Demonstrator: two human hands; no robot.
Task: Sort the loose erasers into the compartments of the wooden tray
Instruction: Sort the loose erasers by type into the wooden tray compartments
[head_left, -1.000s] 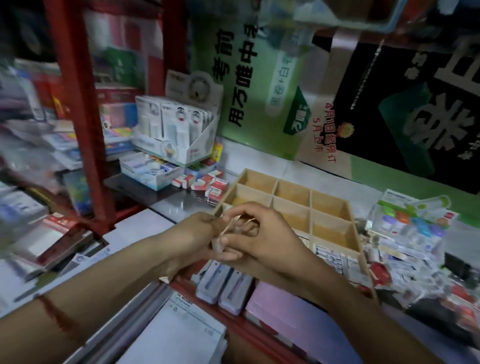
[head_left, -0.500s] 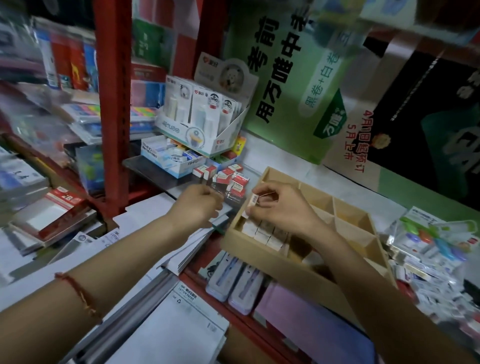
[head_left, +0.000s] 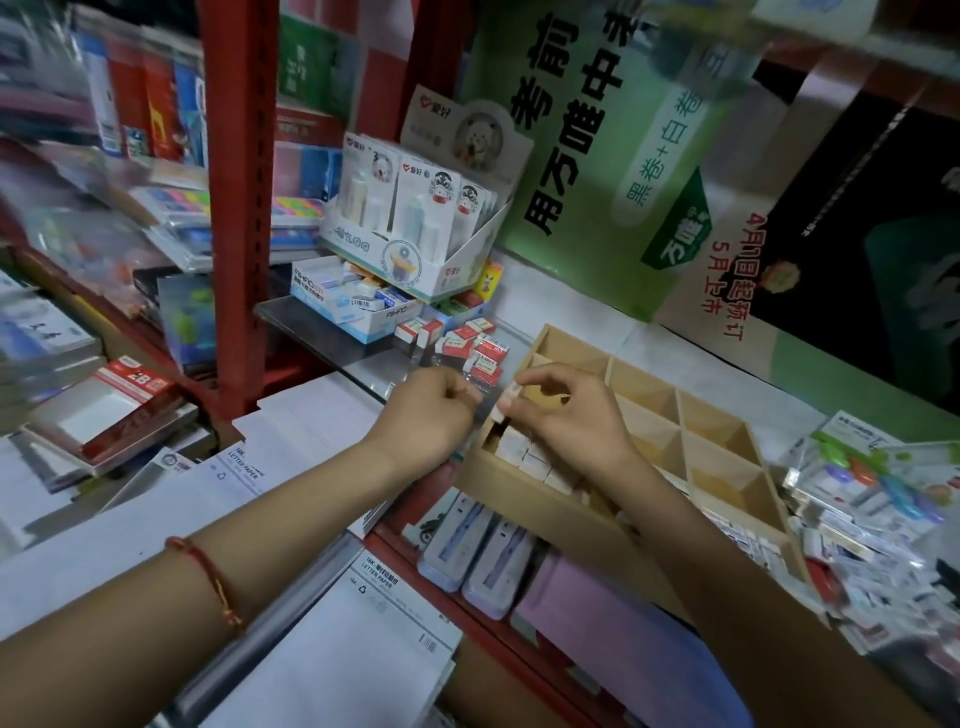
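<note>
the hands, joined over the tray a second ago, have parted: the right hand (head_left: 566, 421) now pinches an eraser (head_left: 511, 399) in its grip above the tray's (head_left: 545, 501) near-left compartment, already lined with erasers. the left hand (head_left: 428, 410) is curled, its grip unreadable, beside the loose pile (head_left: 475, 353). the back compartments lie open; the tray wall and a display box (head_left: 415, 260) hem the pile in.

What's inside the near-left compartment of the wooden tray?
A row of pale rectangular erasers, packed side by side in the light wooden tray. The right hand, pinching one more small eraser above it, covers the compartment's right part, so how full it is can't be seen.
</note>
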